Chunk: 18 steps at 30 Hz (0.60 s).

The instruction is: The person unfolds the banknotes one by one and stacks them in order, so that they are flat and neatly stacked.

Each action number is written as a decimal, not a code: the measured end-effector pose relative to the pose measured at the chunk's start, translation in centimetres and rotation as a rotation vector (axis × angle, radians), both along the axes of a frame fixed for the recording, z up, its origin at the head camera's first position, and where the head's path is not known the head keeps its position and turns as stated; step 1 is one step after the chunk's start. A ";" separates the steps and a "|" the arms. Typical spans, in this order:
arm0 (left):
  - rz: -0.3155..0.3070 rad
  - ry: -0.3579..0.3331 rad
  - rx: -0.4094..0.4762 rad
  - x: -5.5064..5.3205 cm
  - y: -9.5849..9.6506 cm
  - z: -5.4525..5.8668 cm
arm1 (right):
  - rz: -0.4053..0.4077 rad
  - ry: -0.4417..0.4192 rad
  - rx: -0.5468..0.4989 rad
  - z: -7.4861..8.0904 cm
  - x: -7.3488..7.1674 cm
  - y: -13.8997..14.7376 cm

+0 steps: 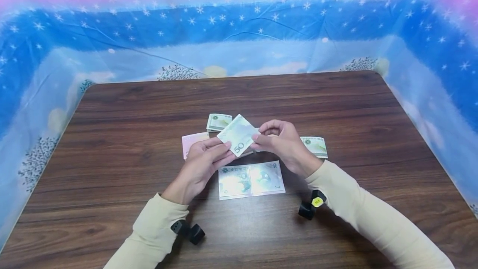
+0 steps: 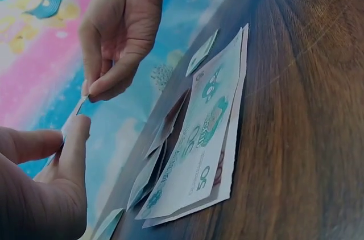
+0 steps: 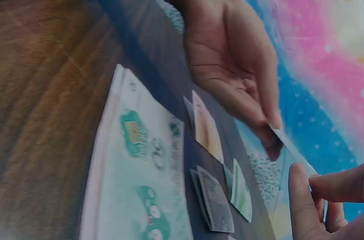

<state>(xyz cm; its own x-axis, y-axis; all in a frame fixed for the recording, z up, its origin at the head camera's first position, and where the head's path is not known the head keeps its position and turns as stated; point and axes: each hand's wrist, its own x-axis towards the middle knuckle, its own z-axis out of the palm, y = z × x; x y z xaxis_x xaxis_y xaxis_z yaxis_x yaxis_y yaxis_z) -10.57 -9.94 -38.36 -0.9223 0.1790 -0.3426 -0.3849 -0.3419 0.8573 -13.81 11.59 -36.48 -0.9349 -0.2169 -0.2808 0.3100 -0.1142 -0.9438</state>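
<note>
Above the table (image 1: 112,177), one raised note (image 1: 237,133) between left hand (image 1: 201,159) and right hand (image 1: 286,144), with the front notes (image 1: 231,186) layered on the table before it. Just behind these, a middle note (image 3: 213,200); to its left, a left note (image 1: 192,142) partly behind the left hand, and farther back a rear note (image 1: 218,123). Partly behind the right hand, a right note (image 1: 315,147) well apart from these, with the curtain (image 1: 239,28) behind the table and along both its sides.
</note>
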 end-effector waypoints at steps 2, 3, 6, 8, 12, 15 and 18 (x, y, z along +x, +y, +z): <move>0.017 0.005 -0.031 0.0 0.0 0.1 | -0.001 0.009 0.019 -0.2 0.3 -0.1; 0.023 0.006 -0.051 0.1 0.1 0.2 | 0.001 0.016 0.039 -0.3 0.4 -0.1; 0.016 0.017 -0.117 0.1 0.0 0.3 | 0.026 0.049 0.122 -0.7 0.8 -0.1; 0.009 0.025 -0.155 0.2 0.0 0.5 | 0.055 0.104 0.216 -0.9 1.0 -0.1; -0.010 0.044 -0.216 0.2 0.0 0.8 | 0.101 0.253 0.402 -1.4 1.4 0.1; -0.029 0.067 -0.251 0.4 0.0 1.0 | 0.130 0.325 0.472 -1.5 1.7 0.2; -0.053 0.095 -0.279 0.5 0.1 1.2 | 0.162 0.347 0.490 -1.4 2.0 0.2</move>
<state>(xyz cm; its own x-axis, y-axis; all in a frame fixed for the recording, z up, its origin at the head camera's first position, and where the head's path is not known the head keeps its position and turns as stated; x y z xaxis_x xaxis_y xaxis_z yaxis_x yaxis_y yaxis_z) -10.06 -9.85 -37.13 -0.9444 0.1391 -0.2979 -0.3094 -0.0693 0.9484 -11.76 11.76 -37.87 -0.9556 -0.2864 -0.0696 -0.0469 0.3810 -0.9234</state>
